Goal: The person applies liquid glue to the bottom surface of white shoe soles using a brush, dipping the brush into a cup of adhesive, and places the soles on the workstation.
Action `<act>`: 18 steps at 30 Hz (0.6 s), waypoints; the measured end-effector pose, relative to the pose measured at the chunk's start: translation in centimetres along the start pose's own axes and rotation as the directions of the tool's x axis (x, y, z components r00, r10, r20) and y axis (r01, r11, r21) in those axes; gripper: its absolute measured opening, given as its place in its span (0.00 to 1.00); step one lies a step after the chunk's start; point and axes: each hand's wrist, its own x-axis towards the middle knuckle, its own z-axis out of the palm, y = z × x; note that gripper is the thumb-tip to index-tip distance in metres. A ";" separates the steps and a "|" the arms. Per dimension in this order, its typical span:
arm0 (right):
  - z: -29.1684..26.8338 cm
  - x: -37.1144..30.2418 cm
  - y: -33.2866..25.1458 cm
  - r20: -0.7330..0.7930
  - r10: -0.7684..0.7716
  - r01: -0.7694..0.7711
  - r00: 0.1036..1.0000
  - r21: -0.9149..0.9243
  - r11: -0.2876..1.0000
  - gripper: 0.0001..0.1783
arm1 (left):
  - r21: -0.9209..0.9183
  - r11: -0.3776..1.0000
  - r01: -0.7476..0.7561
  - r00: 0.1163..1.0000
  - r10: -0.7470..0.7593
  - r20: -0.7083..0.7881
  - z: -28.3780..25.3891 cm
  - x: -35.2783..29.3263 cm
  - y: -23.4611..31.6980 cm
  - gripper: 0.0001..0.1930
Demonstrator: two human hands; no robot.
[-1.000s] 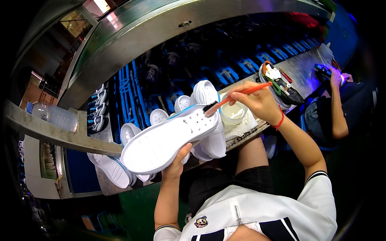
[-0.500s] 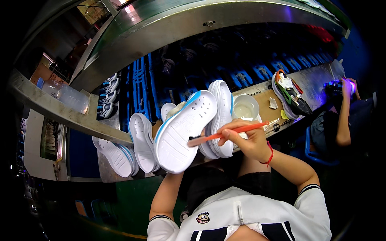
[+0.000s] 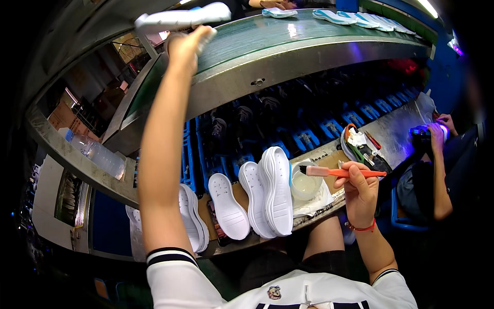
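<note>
White shoe soles at a table and a conveyor, seen from the worker's head. The left hand (image 3: 185, 51) is stretched high over the near edge of the green conveyor belt (image 3: 247, 49) and appears to grasp a raised white sole (image 3: 183, 18); blur hides the exact placing of the fingers. The right hand (image 3: 356, 188) pinches an orange-handled brush (image 3: 319, 171), its dark bristles pointing left, just above a white bowl (image 3: 304, 198) of pale liquid and apart from every sole.

On the table (image 3: 395, 123), left of the bowl, two white soles (image 3: 277, 193) lean together, a single sole (image 3: 229, 206) lies beside them, and further soles (image 3: 192, 219) are partly covered by the left forearm. Several blue-edged soles (image 3: 334, 17) lie along the far side of the belt.

Progress, as judged from this arrangement: the batch seems only partly worked. The raised sole appears to be finished with at the table, though it does not yet rest on the belt; those on the table seem to be left. Whether any of them already bears liquid cannot be told, their white surfaces looking alike
</note>
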 end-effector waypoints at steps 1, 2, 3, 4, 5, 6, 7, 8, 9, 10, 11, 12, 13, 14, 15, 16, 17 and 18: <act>-0.3 -0.2 0.1 -0.006 0.021 -0.021 1.000 -0.017 1.000 0.13 | 0.068 0.998 -0.012 0.998 0.016 -0.055 -1.1 2.6 -0.7 0.17; -0.7 -0.4 0.1 -0.013 0.044 -0.044 0.999 -0.043 0.998 0.13 | 0.283 0.959 -0.010 0.998 0.029 -0.061 -2.1 3.2 -1.0 0.16; -1.5 -0.7 0.4 -0.026 0.048 -0.050 0.999 -0.062 0.997 0.12 | 0.473 0.881 -0.006 0.998 0.037 -0.058 -1.1 2.6 -0.2 0.14; -2.3 -0.9 0.7 -0.051 0.071 -0.075 0.996 -0.080 0.994 0.12 | 0.686 0.720 -0.107 0.975 0.212 -0.071 -0.3 0.4 -0.5 0.15; -3.3 -1.3 1.0 -0.082 0.094 -0.102 0.992 -0.094 0.990 0.12 | 0.696 0.669 -0.259 0.941 0.336 0.028 1.3 -3.7 -1.3 0.15; -4.0 -1.7 1.4 -0.102 0.117 -0.127 0.988 -0.096 0.987 0.12 | 0.716 0.549 -0.431 0.871 0.459 0.172 1.6 -7.5 -1.8 0.13; -4.9 -2.0 1.7 -0.140 0.137 -0.152 0.981 -0.103 0.983 0.12 | 0.700 0.409 -0.585 0.764 0.566 0.309 2.2 -11.1 -2.6 0.12; -5.5 -2.3 2.3 -0.157 0.166 -0.183 0.974 -0.102 0.978 0.12 | 0.619 0.456 -0.640 0.765 0.458 0.454 1.6 -14.3 -3.4 0.12; -6.1 -2.6 2.8 -0.178 0.193 -0.214 0.965 -0.106 0.971 0.12 | 0.534 0.528 -0.660 0.740 0.336 0.583 0.9 -17.5 -4.7 0.13; -6.3 -3.0 3.3 -0.184 0.228 -0.249 0.956 -0.101 0.963 0.12 | 0.747 0.508 -0.429 0.837 -0.086 0.540 -1.3 -20.6 -6.5 0.15; -6.5 -3.3 3.8 -0.184 0.249 -0.271 0.951 -0.103 0.957 0.13 | 0.797 0.507 -0.327 0.860 -0.191 0.474 -3.0 -22.6 -8.2 0.17; -6.4 -3.5 4.2 -0.187 0.271 -0.294 0.944 -0.103 0.950 0.13 | 0.877 0.408 -0.256 0.877 -0.283 0.388 -5.7 -24.1 -10.3 0.19; -6.2 -3.8 4.4 -0.185 0.293 -0.314 0.938 -0.097 0.944 0.13 | 0.923 0.309 -0.228 0.893 -0.311 0.325 -8.7 -25.2 -12.2 0.16; -6.2 -4.0 4.6 -0.194 0.307 -0.330 0.932 -0.099 0.939 0.13 | 0.974 0.161 -0.156 0.849 -0.482 0.216 -10.4 -25.5 -13.4 0.15; -6.2 -4.3 4.8 -0.194 0.319 -0.342 0.928 -0.099 0.934 0.12 | 0.978 0.143 -0.153 0.831 -0.517 0.206 -12.4 -25.9 -14.9 0.15; -6.3 -4.5 5.0 -0.198 0.328 -0.353 0.924 -0.104 0.930 0.12 | 0.980 0.132 -0.151 0.811 -0.550 0.199 -13.6 -26.2 -16.1 0.15; -6.4 -4.7 5.1 -0.206 0.336 -0.363 0.919 -0.111 0.925 0.12 | 0.978 0.161 -0.132 0.763 -0.614 0.204 -13.8 -26.0 -16.5 0.15; -6.4 -4.7 5.1 -0.209 0.340 -0.368 0.917 -0.113 0.923 0.12 | 0.976 0.187 -0.109 0.710 -0.673 0.208 -14.0 -25.6 -16.9 0.15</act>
